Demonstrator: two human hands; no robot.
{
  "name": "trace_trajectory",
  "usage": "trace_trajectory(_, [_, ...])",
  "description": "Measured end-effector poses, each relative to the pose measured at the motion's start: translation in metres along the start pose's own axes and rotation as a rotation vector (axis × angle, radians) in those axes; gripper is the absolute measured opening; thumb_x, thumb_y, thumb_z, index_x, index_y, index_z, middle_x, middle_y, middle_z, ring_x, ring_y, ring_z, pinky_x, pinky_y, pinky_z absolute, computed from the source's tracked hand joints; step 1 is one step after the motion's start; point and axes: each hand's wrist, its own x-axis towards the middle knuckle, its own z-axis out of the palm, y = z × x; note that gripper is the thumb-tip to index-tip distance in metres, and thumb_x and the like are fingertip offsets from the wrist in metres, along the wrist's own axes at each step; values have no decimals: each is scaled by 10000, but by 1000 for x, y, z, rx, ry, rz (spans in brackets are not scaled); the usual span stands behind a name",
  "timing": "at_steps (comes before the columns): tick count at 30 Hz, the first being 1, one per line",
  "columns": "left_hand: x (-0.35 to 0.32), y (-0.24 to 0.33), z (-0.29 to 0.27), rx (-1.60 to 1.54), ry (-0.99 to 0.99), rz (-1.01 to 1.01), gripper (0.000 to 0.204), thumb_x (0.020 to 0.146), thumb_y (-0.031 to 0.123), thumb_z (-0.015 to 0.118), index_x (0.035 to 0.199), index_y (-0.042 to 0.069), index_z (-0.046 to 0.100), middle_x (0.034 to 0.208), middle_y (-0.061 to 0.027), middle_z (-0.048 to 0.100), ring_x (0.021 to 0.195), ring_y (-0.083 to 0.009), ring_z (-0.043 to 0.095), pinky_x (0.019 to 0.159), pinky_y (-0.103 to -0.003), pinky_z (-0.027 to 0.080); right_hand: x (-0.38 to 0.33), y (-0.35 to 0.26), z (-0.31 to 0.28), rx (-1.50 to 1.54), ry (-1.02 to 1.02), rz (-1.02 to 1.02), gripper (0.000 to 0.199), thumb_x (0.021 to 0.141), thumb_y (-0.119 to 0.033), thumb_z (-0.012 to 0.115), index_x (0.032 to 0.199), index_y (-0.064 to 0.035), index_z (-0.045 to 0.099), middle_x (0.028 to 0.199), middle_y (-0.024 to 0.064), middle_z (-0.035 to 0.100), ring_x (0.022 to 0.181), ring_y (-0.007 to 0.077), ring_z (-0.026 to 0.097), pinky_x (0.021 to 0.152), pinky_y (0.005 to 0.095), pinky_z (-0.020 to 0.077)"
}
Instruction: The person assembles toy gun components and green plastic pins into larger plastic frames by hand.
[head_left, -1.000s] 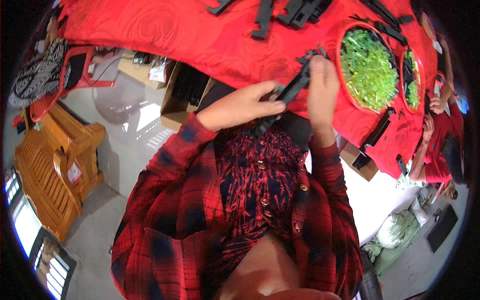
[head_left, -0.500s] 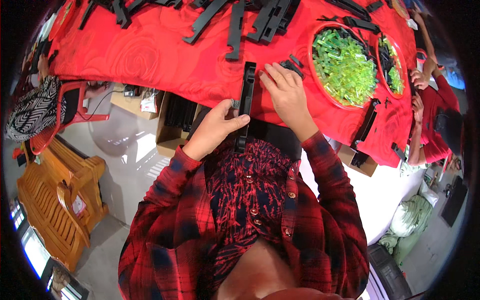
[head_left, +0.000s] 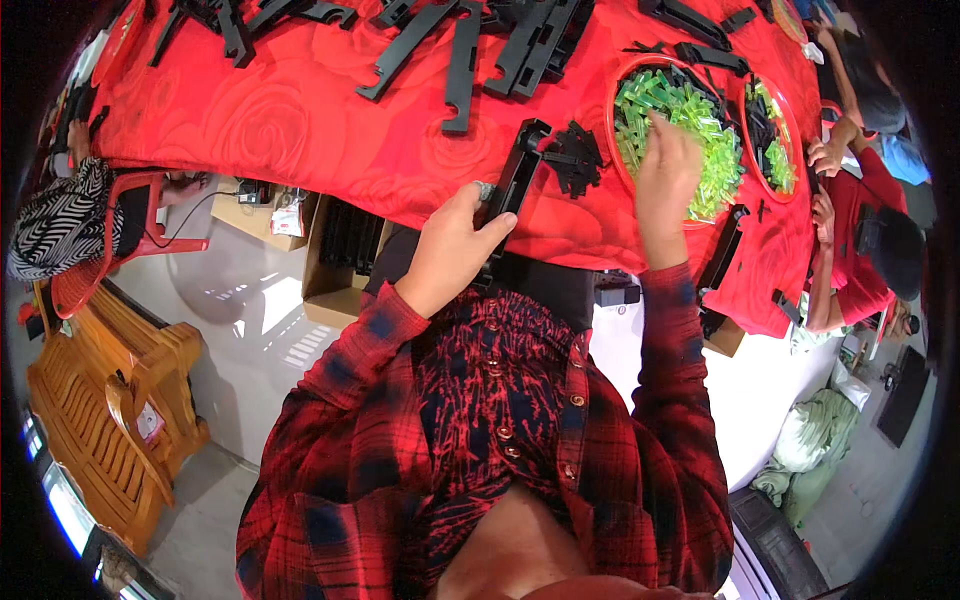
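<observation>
- The left hand (head_left: pixel 452 250) is closed around a long black plastic bar (head_left: pixel 510 195), thumb on its right face and fingers wrapped behind; the bar is flat-sided, matte, with a squared notched head at its far end.
- The bar stands at the near edge of the red-clothed table (head_left: pixel 300 130), its far end lying on the cloth, its near end hanging over the edge toward the person's body.
- The right hand (head_left: pixel 667 180) reaches into a red bowl (head_left: pixel 622 80), fingers bent down among the translucent green pieces (head_left: pixel 700 120) heaped there; whether it has pinched one cannot be told.
- Just left of the bowl, beside the bar's head, lies a small heap of black clips (head_left: pixel 572 155).
- A second red bowl (head_left: pixel 770 140) of green pieces sits further right.
- More long black bars (head_left: pixel 460 50) lie scattered across the far cloth.
- At the right edge another person's hands (head_left: pixel 825 160), in red sleeves, rest at the table.
</observation>
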Motion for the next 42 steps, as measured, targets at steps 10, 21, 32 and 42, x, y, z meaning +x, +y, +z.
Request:
trace_trajectory(10, [-1,-15,10,208,319,211,416,866,218,741,1132,-30,541,963,-178,602,851,-317,616,744,-401,503,24,22,-11,-306,-155,-240,287,830,-35,647,1083,-159,698,1018,5,666,982,221,595,862,393,389])
trace_trajectory(21, [4,-17,10,146,342,158,342,858,158,718,1078,-16,522,931,-191,600,864,-368,622,743,-429,500,29,38,-5,-151,7,-171,195,944,-178,644,1137,-160,663,1018,24,662,972,252,593,850,426,380])
trace_trajectory(32, [7,-9,10,184,335,85,334,879,207,692,1086,-2,534,984,-224,620,907,-407,637,765,-471,504,10,-78,-11,901,-184,417,170,952,-88,652,1107,-34,696,958,83,724,900,167,644,837,295,464])
trace_trajectory(42, [15,-8,8,257,317,58,372,875,246,712,1043,-4,494,990,-251,620,942,-454,619,779,-515,499,1,-105,14,382,-275,-240,176,803,-118,751,968,-171,721,880,-25,670,958,176,595,916,380,311])
